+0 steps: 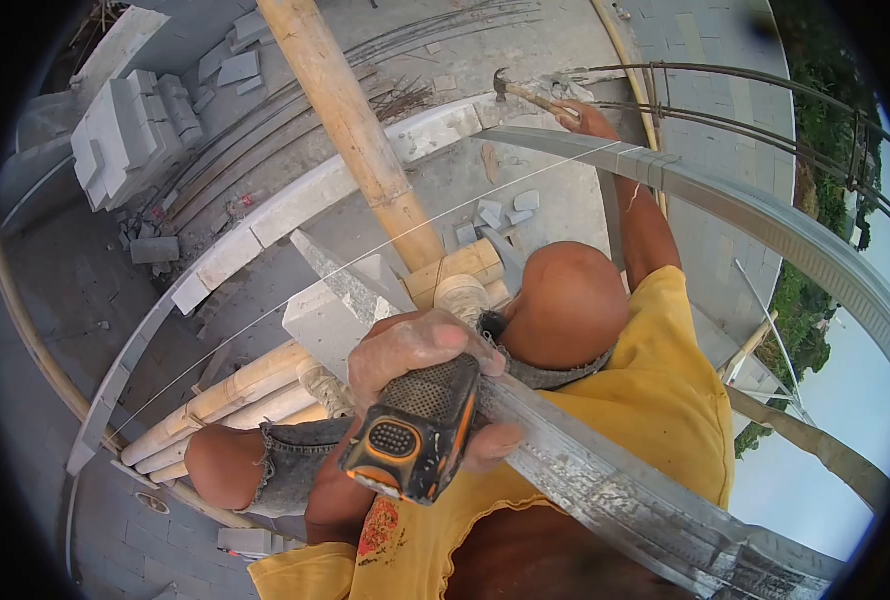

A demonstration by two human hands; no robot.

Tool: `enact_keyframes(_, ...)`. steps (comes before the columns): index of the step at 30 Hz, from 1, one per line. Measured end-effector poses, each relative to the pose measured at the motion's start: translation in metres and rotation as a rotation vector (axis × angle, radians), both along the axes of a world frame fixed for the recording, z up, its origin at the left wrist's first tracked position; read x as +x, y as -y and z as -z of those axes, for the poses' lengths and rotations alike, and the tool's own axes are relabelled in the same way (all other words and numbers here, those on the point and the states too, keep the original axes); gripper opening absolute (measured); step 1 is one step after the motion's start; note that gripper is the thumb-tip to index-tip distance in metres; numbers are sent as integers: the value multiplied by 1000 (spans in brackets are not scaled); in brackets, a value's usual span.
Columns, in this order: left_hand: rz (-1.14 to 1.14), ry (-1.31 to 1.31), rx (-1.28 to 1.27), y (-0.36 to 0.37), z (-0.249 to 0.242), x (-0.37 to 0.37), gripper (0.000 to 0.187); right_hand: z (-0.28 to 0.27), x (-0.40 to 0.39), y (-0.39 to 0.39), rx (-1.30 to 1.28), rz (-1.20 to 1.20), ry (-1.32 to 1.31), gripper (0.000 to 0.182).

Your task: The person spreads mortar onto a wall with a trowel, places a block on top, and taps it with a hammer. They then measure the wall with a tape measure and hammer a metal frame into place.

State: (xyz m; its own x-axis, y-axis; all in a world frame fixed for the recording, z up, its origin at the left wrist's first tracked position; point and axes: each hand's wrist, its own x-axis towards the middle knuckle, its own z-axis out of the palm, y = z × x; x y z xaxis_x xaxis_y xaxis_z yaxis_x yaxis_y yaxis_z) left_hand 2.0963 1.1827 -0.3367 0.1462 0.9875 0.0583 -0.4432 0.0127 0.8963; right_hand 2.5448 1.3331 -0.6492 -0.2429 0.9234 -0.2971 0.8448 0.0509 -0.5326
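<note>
My left hand (420, 355) is closed around a boxy black-and-orange tool (400, 440) with textured rubber pads, close to the camera; it looks like a tape measure. A long dusty metal bar (605, 460) passes behind this hand, and my grip hides whether the hand also clasps it. Out at the upper right, my right hand (585, 120) grips the wooden handle of a claw hammer (527, 95). The hammer head is near the end of a row of pale blocks (295, 205). A white string (375, 243) stretches over those blocks.
Bamboo poles (350, 130) rise ahead and lie bundled (225, 400) under my knees. A metal channel (685, 180) and steel rods (725, 70) cross the right side. Stacked blocks (135, 140) stand at upper left, and a large block (320, 325) is by my feet.
</note>
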Motion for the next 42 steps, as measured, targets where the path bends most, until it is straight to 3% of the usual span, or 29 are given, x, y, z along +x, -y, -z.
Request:
enact_keyframes(3,-16,12,0,0,0,3,77,-2,-3,3,-35,-82,-5,44)
enact_keyframes(6,8,13,19,-3,1,-1,76,-42,-60,15,-129,68,332,44)
enact_keyframes(9,19,15,16,-2,2,-2,75,4,-46,44,154,188,277,43)
enact_keyframes(12,-84,12,102,-5,9,7,77,-17,-27,34,59,94,468,41)
enact_keyframes(18,-172,33,131,-4,12,15,77,-27,-35,36,168,293,336,39)
enact_keyframes(21,-164,33,143,-6,13,15,76,-9,-20,21,-24,110,595,38)
enact_keyframes(24,-193,11,162,-8,14,14,74,-8,-24,28,95,168,449,38)
enact_keyframes(27,-194,23,164,-9,15,15,73,-24,-52,27,234,214,483,38)
enact_keyframes(30,-159,7,165,-11,10,13,72,5,-36,14,105,201,642,40)
enact_keyframes(35,-173,-35,115,-9,8,11,68,-14,-52,17,147,205,526,39)
enact_keyframes(38,70,-66,139,-13,3,-8,81,-2,-57,21,119,246,548,37)
enact_keyframes(42,77,-74,116,-11,0,-10,80,7,-49,5,55,171,608,39)
